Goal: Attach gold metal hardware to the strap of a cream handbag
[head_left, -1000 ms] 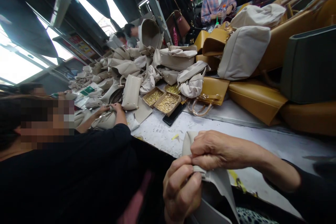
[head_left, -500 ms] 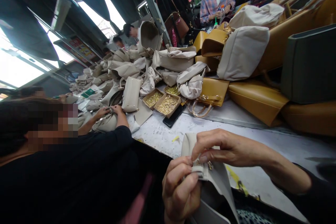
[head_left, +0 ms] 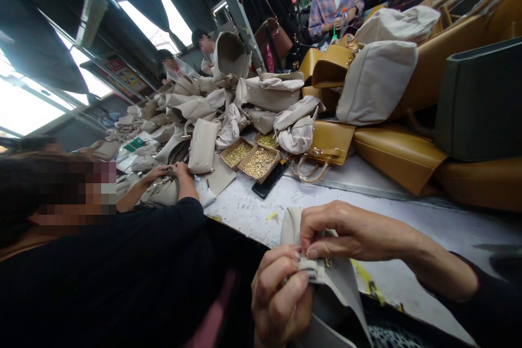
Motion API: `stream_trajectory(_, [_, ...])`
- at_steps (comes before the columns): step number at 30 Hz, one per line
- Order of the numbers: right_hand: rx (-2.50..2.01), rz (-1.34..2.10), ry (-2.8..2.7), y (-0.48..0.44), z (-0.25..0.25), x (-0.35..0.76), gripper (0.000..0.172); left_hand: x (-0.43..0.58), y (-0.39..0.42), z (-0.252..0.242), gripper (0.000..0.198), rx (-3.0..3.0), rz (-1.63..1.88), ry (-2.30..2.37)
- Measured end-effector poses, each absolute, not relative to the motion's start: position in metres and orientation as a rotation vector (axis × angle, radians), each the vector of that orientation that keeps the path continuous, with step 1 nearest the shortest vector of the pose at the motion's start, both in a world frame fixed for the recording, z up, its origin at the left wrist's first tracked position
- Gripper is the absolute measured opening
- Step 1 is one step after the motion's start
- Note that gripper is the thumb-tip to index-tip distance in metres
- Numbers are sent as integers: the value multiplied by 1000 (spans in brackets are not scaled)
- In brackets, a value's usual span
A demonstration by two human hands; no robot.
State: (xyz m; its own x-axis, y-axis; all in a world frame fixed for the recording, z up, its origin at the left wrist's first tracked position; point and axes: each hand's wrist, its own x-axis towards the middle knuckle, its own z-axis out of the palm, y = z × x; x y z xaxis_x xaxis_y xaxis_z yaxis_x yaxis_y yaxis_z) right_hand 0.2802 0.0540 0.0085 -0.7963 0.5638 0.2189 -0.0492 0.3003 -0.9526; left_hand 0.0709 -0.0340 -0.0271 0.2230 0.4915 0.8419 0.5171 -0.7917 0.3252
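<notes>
A light grey bag point(head_left: 342, 277) lies tilted over the table's near edge, its opening toward me. My left hand point(head_left: 281, 291) is closed round the bag's edge, by a small folded strap. Above it my right hand point(head_left: 340, 231) bends over the bag, thumb and index finger pinched together at the strap. What sits between those fingertips is too small to make out. A bit of gold-coloured metal shows on the bag beside the right fingertips.
Open boxes of small gold pieces point(head_left: 259, 163) and a black phone point(head_left: 269, 182) lie beyond my hands. Grey bags point(head_left: 204, 144) are heaped behind; mustard bags point(head_left: 399, 155) stand at the right. A person in black point(head_left: 122, 266) works close on my left.
My right thumb and index finger have closed together and dipped slightly toward the strap. The left hand keeps its hold on the bag.
</notes>
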Motion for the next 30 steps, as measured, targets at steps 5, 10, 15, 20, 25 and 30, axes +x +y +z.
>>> stream_trajectory(5, [-461, 1375, -2202, 54, 8, 270, 18, 72, -33, -25, 14, -2412, -1637, -1012])
stream_trajectory(10, [-384, 1431, -2188, 57, 2, 266, 38, 71, -34, -26, 15, -2393, -1659, -1009])
stream_trajectory(15, [-347, 1580, -1986, 58, 4, 275, 31, 68, -33, -27, 22, -2425, -1700, -1010])
stream_trajectory(20, [-275, 1598, -1918, 59, 2, 275, 25, 66, -32, -30, 22, -2413, -1697, -1011])
stream_trajectory(25, [-251, 1592, -1950, 62, 0, 273, 27, 67, -32, -28, 24, -2402, -1696, -1000])
stream_trajectory(30, [-309, 1570, -2013, 67, 4, 274, 25, 70, -29, -24, 23, -2418, -1707, -982])
